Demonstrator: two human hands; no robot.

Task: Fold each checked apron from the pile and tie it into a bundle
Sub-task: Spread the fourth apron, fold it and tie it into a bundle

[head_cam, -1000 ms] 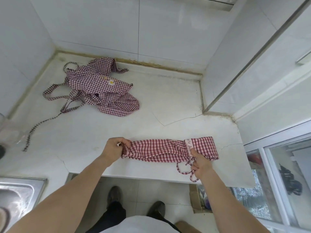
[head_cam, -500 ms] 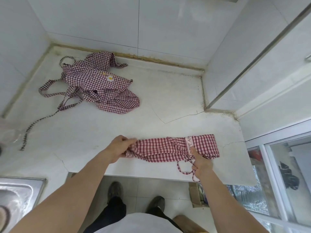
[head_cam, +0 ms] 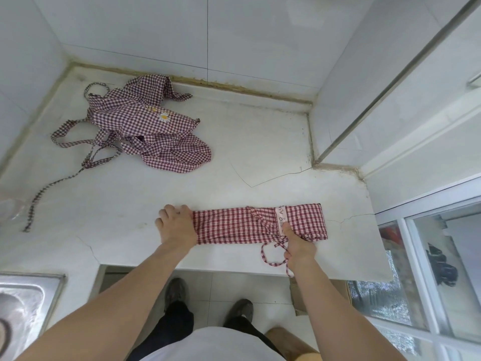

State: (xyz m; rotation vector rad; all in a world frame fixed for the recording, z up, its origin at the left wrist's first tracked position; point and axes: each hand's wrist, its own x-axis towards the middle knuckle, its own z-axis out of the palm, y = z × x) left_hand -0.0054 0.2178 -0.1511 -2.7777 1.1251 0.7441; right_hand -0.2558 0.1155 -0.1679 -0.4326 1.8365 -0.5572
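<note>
A red-and-white checked apron (head_cam: 234,226), folded into a long strip with a pink label, lies flat near the counter's front edge. My left hand (head_cam: 177,225) grips the strip's left end, fingers curled over it. My right hand (head_cam: 298,244) pinches the strip near the label, with its thin tie strings (head_cam: 273,256) looping over the edge below. A loose pile of checked aprons (head_cam: 145,128) with a daisy patch and trailing straps lies at the back left of the counter.
The white stone counter (head_cam: 260,157) is cracked and bounded by tiled walls behind and at the right. A steel sink (head_cam: 23,303) sits at the lower left. A glass-fronted cabinet (head_cam: 429,269) stands at the right. My shoes are on the tiled floor below.
The strip's left end, held bunched and slightly raised before, now lies flat on the counter under my left hand. The strip looks wider and smoother. My right hand stays near the label.
</note>
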